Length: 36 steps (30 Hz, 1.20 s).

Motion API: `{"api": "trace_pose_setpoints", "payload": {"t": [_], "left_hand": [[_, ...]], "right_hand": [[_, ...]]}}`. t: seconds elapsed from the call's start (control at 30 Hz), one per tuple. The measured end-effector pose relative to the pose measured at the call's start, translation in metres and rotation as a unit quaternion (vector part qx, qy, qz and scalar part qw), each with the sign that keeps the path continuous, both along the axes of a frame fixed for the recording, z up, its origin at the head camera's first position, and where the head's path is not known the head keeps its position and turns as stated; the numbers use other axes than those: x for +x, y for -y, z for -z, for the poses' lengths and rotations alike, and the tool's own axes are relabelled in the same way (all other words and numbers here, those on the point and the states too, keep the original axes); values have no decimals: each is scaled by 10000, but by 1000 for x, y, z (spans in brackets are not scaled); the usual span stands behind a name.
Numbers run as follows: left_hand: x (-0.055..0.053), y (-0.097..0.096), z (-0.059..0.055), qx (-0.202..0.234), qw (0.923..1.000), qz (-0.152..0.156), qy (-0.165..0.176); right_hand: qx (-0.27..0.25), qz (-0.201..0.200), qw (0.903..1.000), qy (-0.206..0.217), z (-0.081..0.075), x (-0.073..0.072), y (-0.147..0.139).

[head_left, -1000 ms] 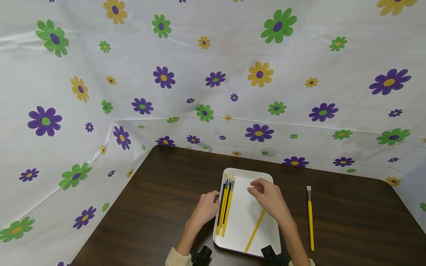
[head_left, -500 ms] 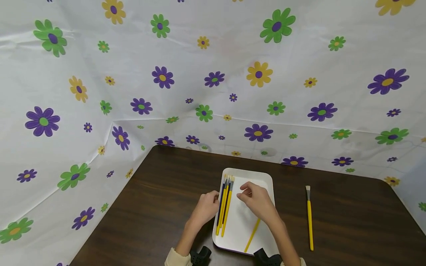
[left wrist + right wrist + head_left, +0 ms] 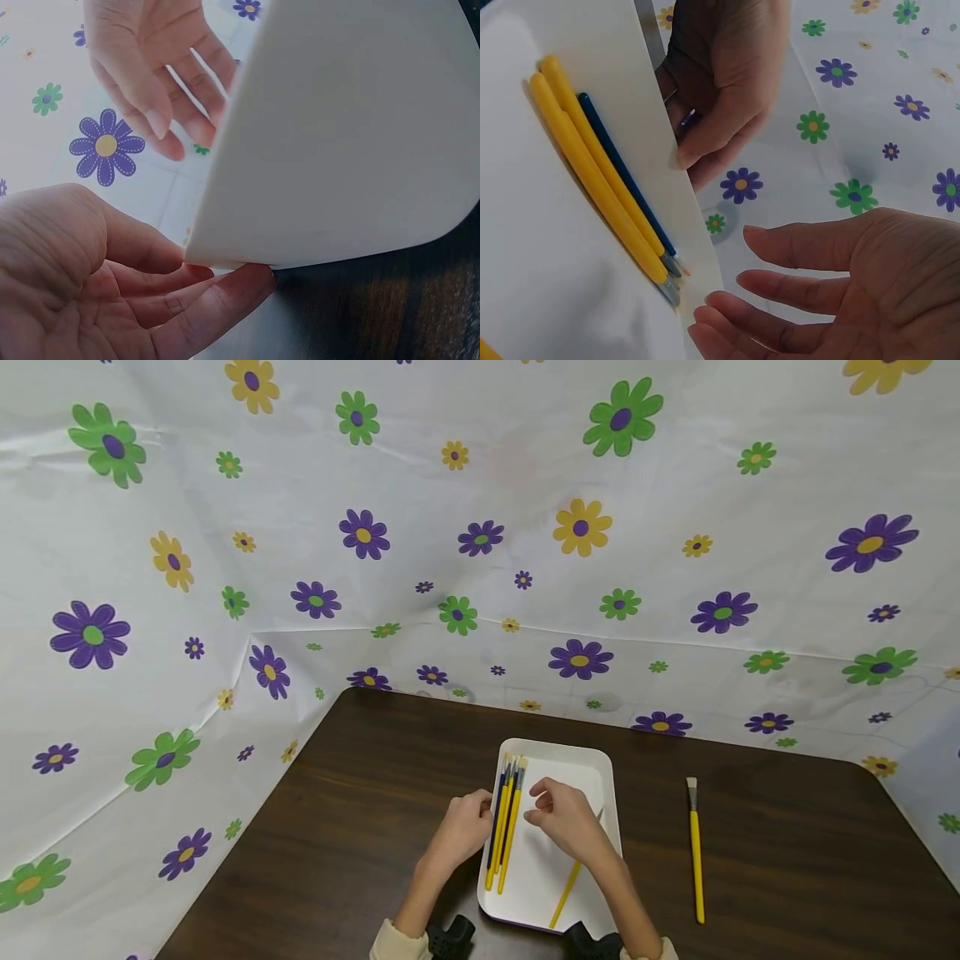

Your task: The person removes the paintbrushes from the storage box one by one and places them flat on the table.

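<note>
A white tray [image 3: 536, 889] lies on the table. My left hand [image 3: 467, 827] holds its left rim; in the left wrist view the thumb is on the rim and the fingers lie against the tray's edge. Several paintbrushes [image 3: 512, 835], yellow-handled and dark blue-handled, lie side by side along the tray's left side. My right hand [image 3: 573, 828] hovers over the tray just right of them, fingers apart and holding nothing. Partly hidden beneath this hand and wrist, one thin yellow paintbrush [image 3: 566, 893] lies slanted in the tray.
A wider yellow paintbrush [image 3: 697, 860] lies alone on the dark wooden table [image 3: 360, 810], right of the tray. Behind and to the left hangs a white flower-patterned sheet [image 3: 420, 468]. A black wrist mount [image 3: 452, 935] shows by the left forearm.
My right hand has moved left and slightly nearer, from the tray's right side towards the row of paintbrushes. More of the slanted paintbrush shows. My left hand stays at the rim.
</note>
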<state>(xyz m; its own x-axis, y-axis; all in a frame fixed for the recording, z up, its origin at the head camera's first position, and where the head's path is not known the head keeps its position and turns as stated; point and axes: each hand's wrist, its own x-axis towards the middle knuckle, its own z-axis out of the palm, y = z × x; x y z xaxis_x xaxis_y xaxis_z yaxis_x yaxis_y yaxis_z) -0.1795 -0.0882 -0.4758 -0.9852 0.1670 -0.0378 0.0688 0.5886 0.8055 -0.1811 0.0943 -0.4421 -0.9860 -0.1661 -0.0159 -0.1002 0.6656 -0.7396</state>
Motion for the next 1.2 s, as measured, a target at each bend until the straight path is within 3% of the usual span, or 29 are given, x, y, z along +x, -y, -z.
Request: {"api": "trace_pose_setpoints", "payload": {"t": [0.83, 1.2], "left_hand": [[0, 3, 1, 67, 9999, 78, -119], [0, 2, 0, 102, 9999, 28, -21]], "right_hand": [[56, -155, 9996, 229, 12, -5, 6], [70, -254, 9993, 250, 14, -5, 7]]}}
